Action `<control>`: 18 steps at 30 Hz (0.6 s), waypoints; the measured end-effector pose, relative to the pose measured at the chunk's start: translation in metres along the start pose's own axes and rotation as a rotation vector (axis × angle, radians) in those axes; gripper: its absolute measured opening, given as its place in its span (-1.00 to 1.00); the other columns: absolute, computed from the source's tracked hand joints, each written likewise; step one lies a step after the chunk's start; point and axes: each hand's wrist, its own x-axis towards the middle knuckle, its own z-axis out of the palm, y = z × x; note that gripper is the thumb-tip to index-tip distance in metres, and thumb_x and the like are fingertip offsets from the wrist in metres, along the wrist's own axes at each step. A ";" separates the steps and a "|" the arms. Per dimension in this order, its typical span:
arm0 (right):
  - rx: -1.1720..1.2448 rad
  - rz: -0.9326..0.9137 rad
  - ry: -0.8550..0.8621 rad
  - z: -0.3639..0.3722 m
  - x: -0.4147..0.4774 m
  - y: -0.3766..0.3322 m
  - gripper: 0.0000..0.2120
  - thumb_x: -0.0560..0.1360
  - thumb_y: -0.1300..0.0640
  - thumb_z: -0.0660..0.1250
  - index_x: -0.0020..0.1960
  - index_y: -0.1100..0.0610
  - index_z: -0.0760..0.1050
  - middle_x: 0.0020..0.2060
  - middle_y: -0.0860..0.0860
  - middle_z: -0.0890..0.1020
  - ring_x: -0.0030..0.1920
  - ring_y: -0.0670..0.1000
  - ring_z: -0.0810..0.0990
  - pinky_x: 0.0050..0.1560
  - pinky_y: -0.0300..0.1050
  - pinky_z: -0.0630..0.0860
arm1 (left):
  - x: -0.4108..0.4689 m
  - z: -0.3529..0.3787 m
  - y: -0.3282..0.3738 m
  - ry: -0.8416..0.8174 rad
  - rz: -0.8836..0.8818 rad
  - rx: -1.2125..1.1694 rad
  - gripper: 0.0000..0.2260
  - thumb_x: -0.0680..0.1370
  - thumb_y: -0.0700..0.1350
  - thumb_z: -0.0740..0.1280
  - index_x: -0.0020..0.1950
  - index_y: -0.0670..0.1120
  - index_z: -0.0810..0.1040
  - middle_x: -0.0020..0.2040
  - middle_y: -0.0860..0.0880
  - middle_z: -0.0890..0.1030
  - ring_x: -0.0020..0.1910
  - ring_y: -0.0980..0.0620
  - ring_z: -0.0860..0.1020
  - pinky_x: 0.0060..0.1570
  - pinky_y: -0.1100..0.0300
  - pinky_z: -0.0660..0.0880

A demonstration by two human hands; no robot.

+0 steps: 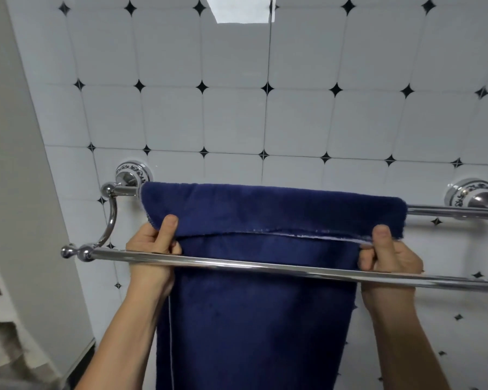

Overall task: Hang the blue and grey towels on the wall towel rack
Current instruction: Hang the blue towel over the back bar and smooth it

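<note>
A dark blue towel (265, 209) lies folded over the rear bar of a chrome double towel rack (237, 264) on the tiled wall. Its short flap hangs forward over the rear bar, and its long part drops down behind the front bar. My left hand (155, 246) pinches the flap's lower left corner, thumb on top. At the lower right corner, my right hand (386, 254) pinches the flap the same way. Both forearms reach up from under the front bar. No grey towel is in view.
White wall tiles with small black diamonds (237, 119) fill the background. Round patterned rack mounts sit at the left (133, 171) and right (469, 192). A grey wall or door frame (14, 164) runs down the left side.
</note>
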 end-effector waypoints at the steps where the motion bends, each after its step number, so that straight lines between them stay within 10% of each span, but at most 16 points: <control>1: -0.010 0.029 -0.013 -0.006 -0.006 0.008 -0.58 0.42 -0.12 0.34 -0.56 0.03 0.48 -0.64 -0.11 0.41 -0.61 -0.13 0.34 -0.55 -0.30 0.33 | -0.004 -0.008 -0.005 -0.014 -0.023 0.056 -0.72 0.57 -0.12 0.33 -0.35 -0.02 0.43 -0.61 0.06 0.30 -0.64 0.13 0.23 -0.60 0.32 0.19; 6: -0.167 0.063 -0.015 -0.032 -0.034 0.048 -0.45 0.60 0.25 0.26 -0.57 0.10 0.48 -0.66 -0.01 0.41 -0.61 -0.06 0.30 -0.53 -0.22 0.28 | -0.018 -0.051 -0.023 -0.083 -0.038 0.360 -0.56 0.58 -0.15 0.32 -0.52 0.00 0.44 -0.65 0.03 0.28 -0.64 0.09 0.19 -0.58 0.28 0.11; 18: -0.317 0.206 -0.019 -0.065 -0.094 0.070 -0.54 0.59 0.11 0.30 -0.45 0.28 0.46 -0.59 0.03 0.50 -0.52 -0.05 0.40 -0.44 -0.28 0.40 | -0.072 -0.094 -0.031 -0.173 -0.208 0.520 -0.79 0.61 -0.13 0.27 -0.19 -0.19 0.49 -0.58 -0.12 0.44 -0.61 0.06 0.34 -0.57 0.29 0.29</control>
